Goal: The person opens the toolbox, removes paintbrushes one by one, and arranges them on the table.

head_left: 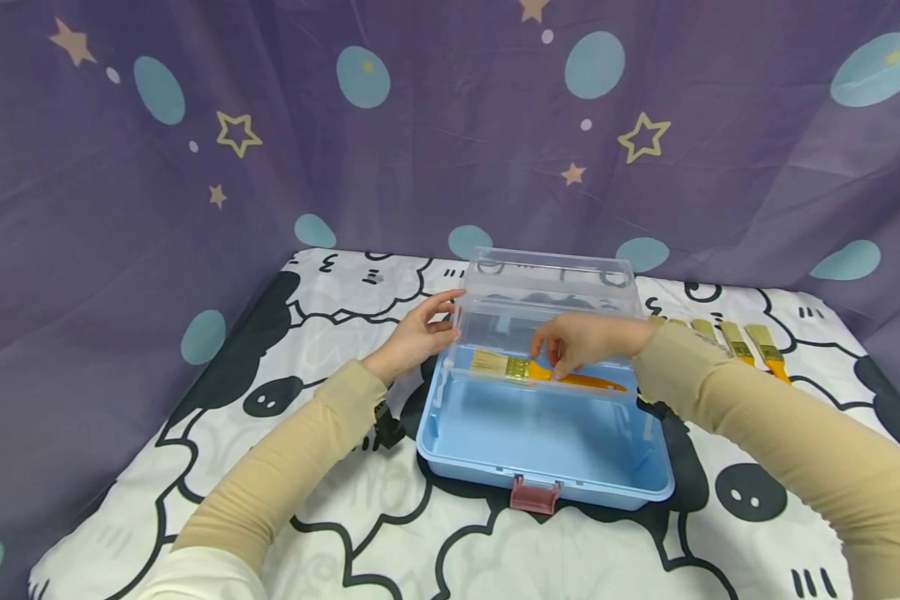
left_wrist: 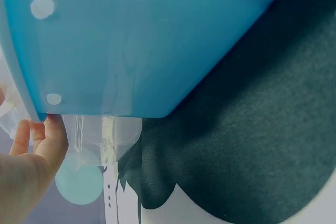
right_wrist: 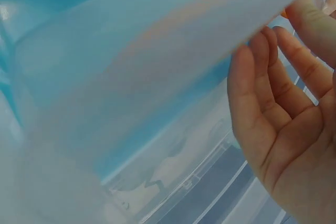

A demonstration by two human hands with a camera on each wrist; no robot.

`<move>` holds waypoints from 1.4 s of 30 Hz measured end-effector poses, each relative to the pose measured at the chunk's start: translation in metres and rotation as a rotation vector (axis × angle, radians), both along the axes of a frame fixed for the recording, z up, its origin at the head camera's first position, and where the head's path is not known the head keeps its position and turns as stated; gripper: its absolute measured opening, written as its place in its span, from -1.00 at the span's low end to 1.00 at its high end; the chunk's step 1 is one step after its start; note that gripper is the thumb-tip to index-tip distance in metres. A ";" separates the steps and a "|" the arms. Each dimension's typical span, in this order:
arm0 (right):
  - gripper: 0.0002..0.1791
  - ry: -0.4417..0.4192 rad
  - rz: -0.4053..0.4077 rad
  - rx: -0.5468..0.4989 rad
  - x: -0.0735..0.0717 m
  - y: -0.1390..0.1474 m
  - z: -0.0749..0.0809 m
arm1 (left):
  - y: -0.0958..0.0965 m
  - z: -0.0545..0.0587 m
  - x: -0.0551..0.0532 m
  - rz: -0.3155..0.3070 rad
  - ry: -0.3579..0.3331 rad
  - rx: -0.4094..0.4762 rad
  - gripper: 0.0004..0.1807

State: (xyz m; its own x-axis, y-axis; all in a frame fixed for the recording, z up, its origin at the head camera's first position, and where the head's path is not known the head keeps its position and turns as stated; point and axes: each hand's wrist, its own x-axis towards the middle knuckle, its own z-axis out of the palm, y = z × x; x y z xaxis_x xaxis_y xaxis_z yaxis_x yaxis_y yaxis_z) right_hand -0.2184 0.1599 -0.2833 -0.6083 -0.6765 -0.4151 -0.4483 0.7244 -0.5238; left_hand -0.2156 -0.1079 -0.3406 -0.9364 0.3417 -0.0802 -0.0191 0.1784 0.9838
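Observation:
A paintbrush (head_left: 521, 369) with pale bristles and an orange handle lies lengthwise in a clear tray (head_left: 461, 367) at the back of a blue box (head_left: 525, 425). My right hand (head_left: 581, 337) pinches its handle near the metal band, reaching in from the right. In the right wrist view, the orange handle shows blurred through the clear plastic, beside the right hand (right_wrist: 283, 103). At the tray's left end, my left hand (head_left: 420, 329) holds the edge between thumb and fingers. The left wrist view has the left hand (left_wrist: 42, 150) by the box corner, fingertips partly hidden.
The clear lid (head_left: 551, 275) stands raised behind the box, whose pink latch (head_left: 536, 495) hangs at the front. Several more paintbrushes (head_left: 765, 346) lie to the right, partly behind my right forearm. A small black object (head_left: 387, 427) sits below the left wrist.

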 end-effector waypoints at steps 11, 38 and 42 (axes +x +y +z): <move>-0.65 -0.057 -0.029 -0.013 0.001 0.000 -0.001 | 0.000 -0.001 -0.001 -0.003 0.005 -0.002 -0.31; -0.65 0.021 0.051 0.017 0.004 0.000 0.002 | 0.000 -0.001 -0.001 -0.002 -0.007 0.014 -0.31; -0.66 0.026 0.050 0.011 0.005 0.000 0.001 | 0.001 0.000 -0.001 0.001 -0.006 0.013 -0.30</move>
